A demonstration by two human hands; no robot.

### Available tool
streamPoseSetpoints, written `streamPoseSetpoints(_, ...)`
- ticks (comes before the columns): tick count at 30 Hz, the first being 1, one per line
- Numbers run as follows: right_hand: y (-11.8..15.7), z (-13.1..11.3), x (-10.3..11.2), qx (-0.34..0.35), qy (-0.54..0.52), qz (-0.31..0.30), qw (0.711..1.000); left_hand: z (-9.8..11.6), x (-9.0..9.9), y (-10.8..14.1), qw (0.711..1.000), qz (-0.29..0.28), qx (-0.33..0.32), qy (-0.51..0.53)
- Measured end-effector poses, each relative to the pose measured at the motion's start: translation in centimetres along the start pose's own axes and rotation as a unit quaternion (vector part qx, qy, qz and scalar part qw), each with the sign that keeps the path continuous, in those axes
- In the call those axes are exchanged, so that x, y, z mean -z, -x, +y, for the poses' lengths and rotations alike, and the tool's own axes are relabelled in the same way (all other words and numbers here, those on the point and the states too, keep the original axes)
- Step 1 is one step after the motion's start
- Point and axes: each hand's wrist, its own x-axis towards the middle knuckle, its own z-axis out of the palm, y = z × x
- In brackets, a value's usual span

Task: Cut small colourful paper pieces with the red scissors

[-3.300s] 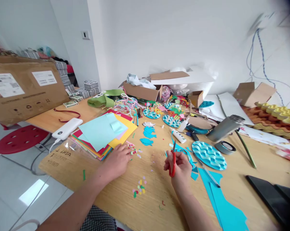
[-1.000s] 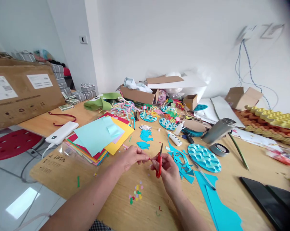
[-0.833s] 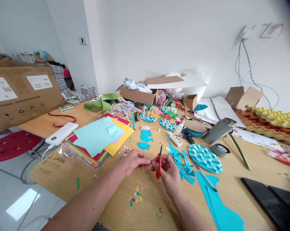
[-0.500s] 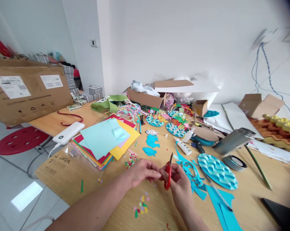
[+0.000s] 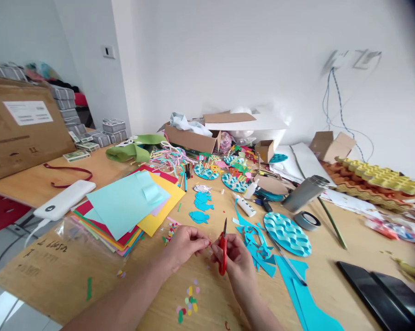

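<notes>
Red-handled scissors (image 5: 223, 255) stand with their blades pointing up and away, gripped in my right hand (image 5: 240, 264). My left hand (image 5: 187, 246) is closed in a pinch just to the left of them. A tiny reddish bit seems to show at its fingertips, too small to name. Below the hands lie several small coloured paper dots (image 5: 190, 301). Beyond the left hand is a pile of tiny colourful paper pieces (image 5: 171, 231). Blue paper fish (image 5: 199, 217) lie farther up the table, and blue paper scraps (image 5: 258, 246) are right of my right hand.
Coloured paper sheets (image 5: 124, 202) and a white power bank (image 5: 65, 198) are on the left. To the right are a wavy blue oval (image 5: 287, 233), a pen (image 5: 293, 266), tape roll (image 5: 307, 220), steel flask (image 5: 305, 192), glue bottle (image 5: 245, 205) and black devices (image 5: 372, 294).
The view has turned to the right, so the black devices show more fully. Both hands stay close together, a little farther apart, with the scissors still in the right.
</notes>
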Motion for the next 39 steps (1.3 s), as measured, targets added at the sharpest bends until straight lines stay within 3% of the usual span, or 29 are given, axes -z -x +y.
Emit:
streamPoseSetpoints(9, 0.1, 0.3, -0.2, 0.008, 0.024, 0.005, 1.0, 0.4, -0.5, 0.4, 0.975, 0.028, -0.13, -0.177)
streamPoseSetpoints(22, 0.3, -0.7, -0.3, -0.005, 0.035, 0.011, 0.999, 0.2, -0.5, 0.3, 0.985, -0.002, -0.082, -0.153)
streamPoseSetpoints(33, 0.4, -0.8, -0.5, -0.01, 0.034, 0.002, 0.999, 0.4, -0.3, 0.4, 0.984, 0.004, -0.064, -0.166)
streamPoseSetpoints(39, 0.5, -0.5, -0.4, 0.0, 0.051, -0.011, 0.999, 1.3, -0.1, 0.5, 0.999, 0.015, -0.044, -0.023)
